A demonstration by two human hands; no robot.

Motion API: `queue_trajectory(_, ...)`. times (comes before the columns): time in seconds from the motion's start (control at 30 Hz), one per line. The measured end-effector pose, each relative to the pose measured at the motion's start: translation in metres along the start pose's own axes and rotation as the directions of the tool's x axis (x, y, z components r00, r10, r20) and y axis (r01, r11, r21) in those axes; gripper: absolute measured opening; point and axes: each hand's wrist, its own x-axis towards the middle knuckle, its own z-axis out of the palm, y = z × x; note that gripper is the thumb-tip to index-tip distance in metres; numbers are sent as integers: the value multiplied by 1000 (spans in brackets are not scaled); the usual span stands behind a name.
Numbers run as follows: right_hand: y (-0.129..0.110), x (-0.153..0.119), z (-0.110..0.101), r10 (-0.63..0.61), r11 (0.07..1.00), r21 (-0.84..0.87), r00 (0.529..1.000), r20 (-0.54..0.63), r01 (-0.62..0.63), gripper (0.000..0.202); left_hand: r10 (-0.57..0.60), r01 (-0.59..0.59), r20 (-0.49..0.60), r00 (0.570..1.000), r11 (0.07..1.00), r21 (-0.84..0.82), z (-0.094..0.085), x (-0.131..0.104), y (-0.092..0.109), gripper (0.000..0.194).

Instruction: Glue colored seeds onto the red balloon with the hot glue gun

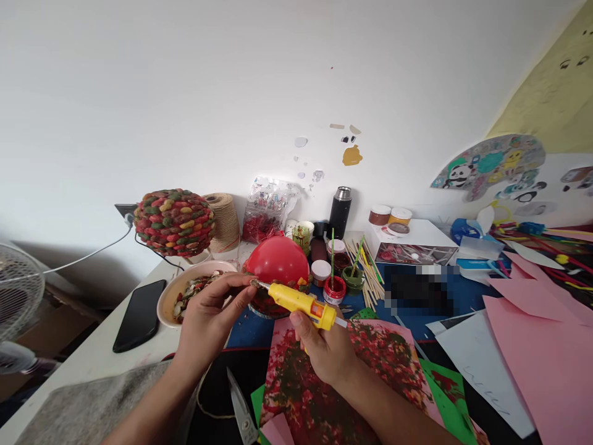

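Observation:
My left hand point(207, 312) pinches a small pistachio shell point(254, 282) between thumb and fingertips, right at the nozzle of a yellow hot glue gun point(296, 301). Wrapped around the gun's handle is my right hand point(331, 355), with a clear glue stick poking out of the back. Just behind the nozzle sits a red balloon point(278, 259), its lower part ringed with coloured shells and partly hidden by the gun and my fingers. A pale bowl point(164, 303) of painted shells stands to the left, partly behind my left hand.
A shell-covered ball point(173, 222) stands near a twine spool point(223, 219). Paint jars point(334, 289), sticks point(370, 272) and a black flask point(340, 213) are at the back. Scissors point(241, 405) and paint-smeared paper point(315, 383) lie in front, a phone point(139, 315) left, pink paper point(546, 364) right.

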Motion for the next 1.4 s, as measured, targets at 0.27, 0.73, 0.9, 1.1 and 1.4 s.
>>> queue_trajectory(0.27,3,-2,1,46,998,-48,999,1,-45,70,-29,29,-5,1000,1000,-12,2,1,1,40)
queue_trajectory(0.73,3,-2,1,86,995,-50,996,-7,-87,70,-49,49,-15,999,999,8,-1,1,-2,45)
queue_trajectory(0.9,3,-1,1,76,994,-73,997,2,-75,72,-47,48,-19,999,999,25,-1,2,-1,48)
queue_trajectory(1.1,3,-2,0,90,994,-63,996,9,-89,70,-34,34,-19,999,999,35,-1,3,-1,47)
queue_trajectory(1.4,3,-2,0,87,993,-80,996,-5,-87,69,-44,44,-30,999,999,-1,-1,3,-1,45)
